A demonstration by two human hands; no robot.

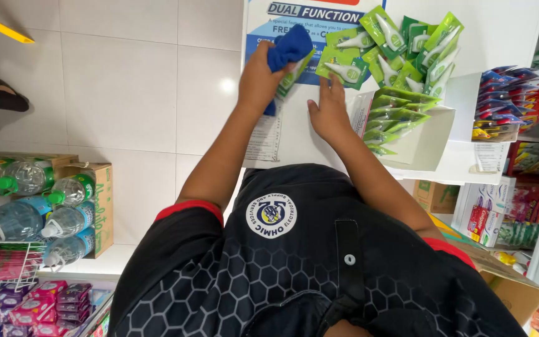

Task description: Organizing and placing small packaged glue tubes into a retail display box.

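Big glossy white floor tiles fill the left side, smooth and shiny with a light glare, and a white display stand with flat matte panels sits top right. In front of it hangs a heap of green packets, thin shiny plastic sachets, each showing a small white bottle shape. Down left there's a brown cardboard box stuffed with clear plastic water bottles. The left hand is curled tight around a blue cloth, soft and fuzzy-looking, bunched up against the stand's printed panel. The right hand has its fingers lifted, pinching the bottom edge of one green packet.
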